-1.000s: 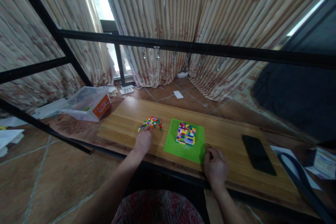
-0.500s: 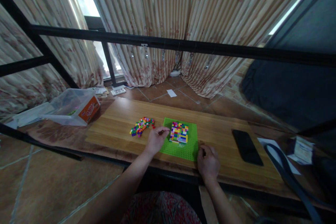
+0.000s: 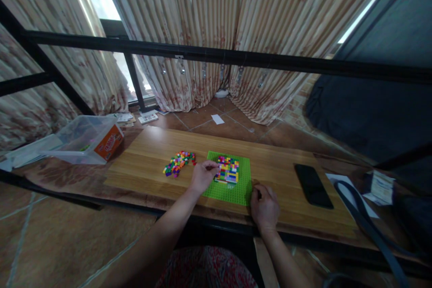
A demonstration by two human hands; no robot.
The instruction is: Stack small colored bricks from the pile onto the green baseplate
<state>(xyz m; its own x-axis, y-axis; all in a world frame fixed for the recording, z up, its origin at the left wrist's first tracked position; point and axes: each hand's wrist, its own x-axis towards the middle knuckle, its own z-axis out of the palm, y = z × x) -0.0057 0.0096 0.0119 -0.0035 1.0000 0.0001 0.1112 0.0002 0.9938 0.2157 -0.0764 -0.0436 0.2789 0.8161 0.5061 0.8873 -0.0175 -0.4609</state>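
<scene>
A block of small multicoloured toy bricks (image 3: 228,170) stands on a green studded baseplate (image 3: 243,194). At the block's left side is my left hand (image 3: 203,175), its thumb and forefinger pinched together over the brick edge. Whatever lies between those fingertips is too small to make out. My right hand (image 3: 265,204) rests curled at the right edge of the baseplate, with its inner fingers hidden. A loose pile of coloured bricks (image 3: 178,163) lies on the wooden board to the left of my left hand.
The wooden board (image 3: 135,166) carries a black phone (image 3: 313,186) on its right. A clear plastic bin (image 3: 79,137) with an orange label sits off its left end. Farther right are a dark strap (image 3: 362,216) and white paper. A black rail (image 3: 216,56) crosses beyond the board.
My left hand has moved slightly right, bringing its pinched fingertips to the brick block's left edge. My right hand stays curled by the baseplate. The whole view has shifted a little.
</scene>
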